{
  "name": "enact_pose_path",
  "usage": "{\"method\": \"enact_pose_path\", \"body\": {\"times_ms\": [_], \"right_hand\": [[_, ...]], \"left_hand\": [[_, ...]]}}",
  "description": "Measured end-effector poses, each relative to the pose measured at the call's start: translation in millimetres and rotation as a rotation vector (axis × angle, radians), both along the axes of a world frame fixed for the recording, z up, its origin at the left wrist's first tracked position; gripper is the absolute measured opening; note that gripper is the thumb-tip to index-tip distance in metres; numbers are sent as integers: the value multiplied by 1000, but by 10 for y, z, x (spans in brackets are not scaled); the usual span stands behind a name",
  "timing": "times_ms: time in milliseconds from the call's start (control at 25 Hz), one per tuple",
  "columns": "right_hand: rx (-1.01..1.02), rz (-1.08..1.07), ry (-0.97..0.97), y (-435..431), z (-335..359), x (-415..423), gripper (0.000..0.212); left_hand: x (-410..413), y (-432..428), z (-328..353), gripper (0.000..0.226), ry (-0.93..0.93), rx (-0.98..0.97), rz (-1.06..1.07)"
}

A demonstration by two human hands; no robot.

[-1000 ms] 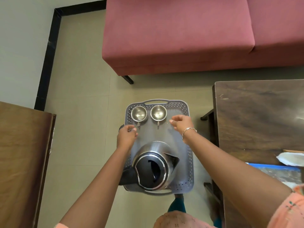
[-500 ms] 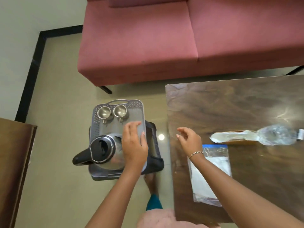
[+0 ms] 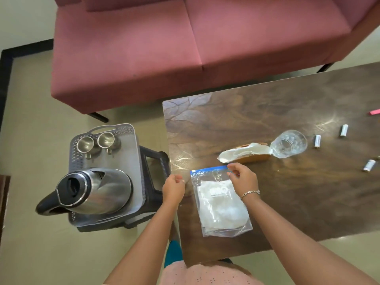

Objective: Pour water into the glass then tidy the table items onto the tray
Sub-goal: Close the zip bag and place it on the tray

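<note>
Pinching the blue zip strip of the plastic bag point(image 3: 221, 202) near the table's point(image 3: 287, 198) left edge, the right hand point(image 3: 243, 178) risks spilling its contents. The left hand point(image 3: 173, 187) hangs curled, holding nothing. The glass point(image 3: 289, 143) could tip; the tray point(image 3: 131, 161) waits beside the table.

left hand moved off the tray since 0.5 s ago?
Yes. The left hand left the tray and crossed rightward to the table edge, beside the zip bag.
</note>
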State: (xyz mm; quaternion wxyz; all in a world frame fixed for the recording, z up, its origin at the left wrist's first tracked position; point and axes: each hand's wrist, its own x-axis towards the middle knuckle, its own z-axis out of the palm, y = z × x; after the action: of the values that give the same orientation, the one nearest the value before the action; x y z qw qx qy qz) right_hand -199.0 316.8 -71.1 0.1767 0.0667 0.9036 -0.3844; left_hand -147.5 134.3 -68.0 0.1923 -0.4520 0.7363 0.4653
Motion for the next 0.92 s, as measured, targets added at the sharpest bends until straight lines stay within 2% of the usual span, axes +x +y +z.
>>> {"method": "enact_pose_path", "body": {"times_ms": [240,400,520,560,680,800,920], "right_hand": [[186,238,-193,229,-336,99,38],[230,320,-219,244,-417,127,41],[245,361,-227,242,-467,136,42],[247,378,-228,242,-480,132,43],[245,404,-212,269,-498,140,45],[219,404,-175,284,-434,161,45],[215,404,-157,296,-351,173,46]], "left_hand": [[-185,226,-366,12,-63,95,166],[-311,275,-547,26,-158,201,376],[-364,303,-685,42,-216,233,449],[-374,313,-715,38,-217,235,469],[-324,357,-704,7,-138,219,467],[-216,402,-651,17,-94,179,362],[-212,438,-572,5,-54,92,348]]}}
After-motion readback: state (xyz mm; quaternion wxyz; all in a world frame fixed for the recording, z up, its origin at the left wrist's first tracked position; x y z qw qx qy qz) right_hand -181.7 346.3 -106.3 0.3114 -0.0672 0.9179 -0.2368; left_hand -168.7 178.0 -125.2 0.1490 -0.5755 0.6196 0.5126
